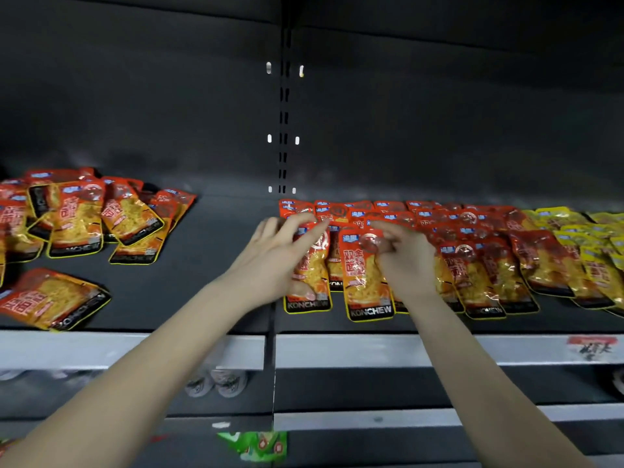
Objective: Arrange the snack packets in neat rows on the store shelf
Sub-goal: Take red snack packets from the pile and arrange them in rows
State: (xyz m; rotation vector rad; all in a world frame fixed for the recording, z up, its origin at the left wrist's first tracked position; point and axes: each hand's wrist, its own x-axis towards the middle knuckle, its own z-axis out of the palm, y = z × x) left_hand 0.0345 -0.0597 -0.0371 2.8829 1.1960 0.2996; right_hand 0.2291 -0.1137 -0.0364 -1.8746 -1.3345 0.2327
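Red-and-orange snack packets lie in overlapping rows (472, 251) on the right half of the dark shelf (216, 298). My left hand (277, 255) holds the leftmost packet (309, 298) of that row, thumb under its lower part and fingers stretched over its top. My right hand (405, 258) pinches the upper part of the neighbouring packet (366, 285). A loose, untidy heap of the same packets (94, 217) sits at the left of the shelf, with one packet (54, 298) apart near the front edge.
Yellow packets (587, 244) fill the far right of the shelf. A slotted upright (284, 130) divides the back wall. The grey price rail (371, 349) runs along the front edge, with a red label (591, 347) at right. Lower shelves hold cans (219, 383) and a green packet (256, 444).
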